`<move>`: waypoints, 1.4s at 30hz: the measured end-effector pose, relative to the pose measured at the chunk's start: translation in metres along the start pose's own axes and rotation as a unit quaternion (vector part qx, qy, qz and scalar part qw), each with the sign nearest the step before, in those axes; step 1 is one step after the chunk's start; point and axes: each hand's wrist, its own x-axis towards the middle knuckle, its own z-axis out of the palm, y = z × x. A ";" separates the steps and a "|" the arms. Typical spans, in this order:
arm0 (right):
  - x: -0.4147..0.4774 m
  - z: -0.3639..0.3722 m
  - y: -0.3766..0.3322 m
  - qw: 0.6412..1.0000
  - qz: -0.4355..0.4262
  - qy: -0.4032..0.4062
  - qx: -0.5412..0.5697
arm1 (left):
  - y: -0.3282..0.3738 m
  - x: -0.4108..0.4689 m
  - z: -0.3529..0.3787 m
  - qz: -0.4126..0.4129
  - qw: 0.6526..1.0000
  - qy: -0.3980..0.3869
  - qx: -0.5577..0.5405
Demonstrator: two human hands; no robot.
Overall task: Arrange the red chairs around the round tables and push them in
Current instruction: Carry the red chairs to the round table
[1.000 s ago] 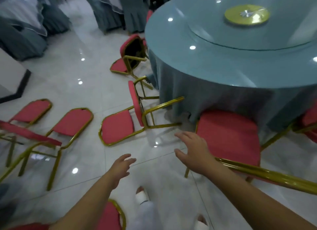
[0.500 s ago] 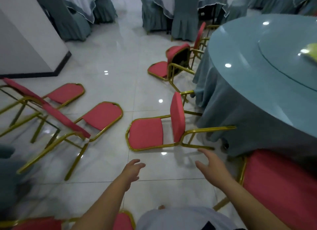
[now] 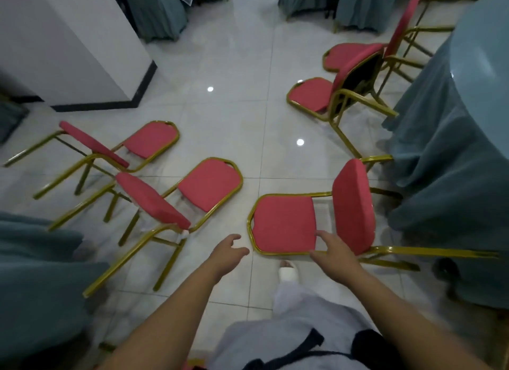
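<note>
Red chair (image 3: 285,223) laid on its back at lower centre, near round table (image 3: 482,52) at right edge, right hand (image 3: 337,255) spread over its frame, contact unclear, left hand (image 3: 228,249) loosely spread, nothing held

Dim, cool overhead light; lamp glare spots on glossy floor (image 3: 225,66); edges bent, softly blurred.
</note>
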 end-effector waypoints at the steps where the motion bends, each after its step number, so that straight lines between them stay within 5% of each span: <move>1: 0.017 -0.002 -0.012 1.000 0.002 -0.010 0.002 | 0.009 0.010 -0.012 0.005 0.999 -0.004 0.031; 7: 0.097 -0.023 -0.067 1.000 -0.007 -0.025 -0.011 | 0.071 0.085 -0.069 0.071 0.988 0.014 0.139; 15: 0.144 -0.024 -0.079 0.990 0.111 0.068 0.055 | 0.140 0.211 -0.093 0.118 0.922 -0.133 0.345; 20: 0.150 0.018 -0.092 0.944 0.273 0.144 0.120 | 0.201 0.316 -0.105 0.204 0.818 -0.200 0.499; 27: 0.193 0.116 -0.135 0.883 0.434 0.122 0.130 | 0.233 0.428 -0.107 0.332 0.613 -0.200 0.689; 29: 0.214 0.145 -0.141 0.877 0.450 0.081 0.146 | 0.220 0.449 -0.101 0.320 0.615 -0.226 0.684; 34: 0.274 0.218 -0.121 0.856 0.475 0.050 0.199 | 0.159 0.505 -0.076 0.215 0.707 -0.304 0.601; 42: 0.392 0.338 -0.018 0.770 0.534 0.085 0.338 | 0.059 0.656 -0.010 0.110 0.766 -0.254 0.581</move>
